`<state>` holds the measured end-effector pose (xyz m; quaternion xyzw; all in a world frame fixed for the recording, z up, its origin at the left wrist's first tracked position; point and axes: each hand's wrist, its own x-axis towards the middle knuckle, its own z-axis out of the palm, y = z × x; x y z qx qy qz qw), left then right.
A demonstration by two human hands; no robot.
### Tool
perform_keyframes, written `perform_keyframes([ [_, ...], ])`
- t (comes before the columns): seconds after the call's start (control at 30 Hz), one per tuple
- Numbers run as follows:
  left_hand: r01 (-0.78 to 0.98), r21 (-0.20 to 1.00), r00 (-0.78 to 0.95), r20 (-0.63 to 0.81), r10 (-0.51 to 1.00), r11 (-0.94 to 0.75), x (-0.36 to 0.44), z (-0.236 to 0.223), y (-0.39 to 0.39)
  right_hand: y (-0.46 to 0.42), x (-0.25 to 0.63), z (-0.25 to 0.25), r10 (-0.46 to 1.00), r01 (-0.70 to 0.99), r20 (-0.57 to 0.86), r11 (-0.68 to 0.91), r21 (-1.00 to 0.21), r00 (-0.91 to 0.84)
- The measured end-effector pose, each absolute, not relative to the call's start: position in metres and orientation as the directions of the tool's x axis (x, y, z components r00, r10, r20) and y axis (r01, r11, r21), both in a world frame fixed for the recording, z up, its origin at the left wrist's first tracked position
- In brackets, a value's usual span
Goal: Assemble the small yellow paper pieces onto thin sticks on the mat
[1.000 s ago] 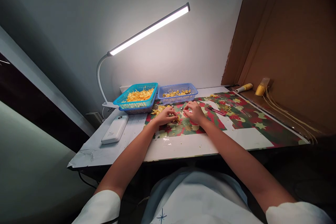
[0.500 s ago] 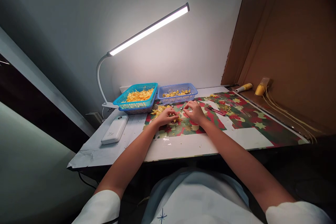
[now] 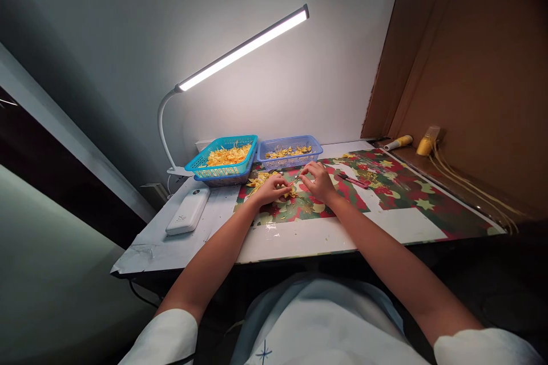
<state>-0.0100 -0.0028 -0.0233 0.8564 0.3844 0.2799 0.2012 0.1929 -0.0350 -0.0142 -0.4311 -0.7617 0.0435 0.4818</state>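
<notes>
My left hand is closed in a pinch over the patterned mat, with a small yellow ribbon-like piece at its fingertips. Facing it from the right, my right hand pinches a thin piece with a shiny end, which spans the small gap between the hands. Its exact kind is too small to tell. Behind my left hand lies a heap of yellow ribbon-like pieces. A pink-handled tool rests to the right of my right hand.
A turquoise basket full of yellow pieces sits on a blue basket. Beside it stands a purple basket with more. A white power bank lies left, under a lit desk lamp. Cardboard walls the right side.
The yellow piece at my left fingertips has turned and shows more of its yellow surface. Both hands shift only slightly and keep their pinches.
</notes>
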Motion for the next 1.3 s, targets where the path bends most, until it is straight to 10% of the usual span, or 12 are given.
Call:
perform_keyframes([
  [1.3,0.526,0.517,0.592,0.347,0.727,-0.675,-0.007,-0.025,0.001,-0.029,0.203,-0.015,0.672,0.784,0.73,0.519,-0.339,-0.129],
])
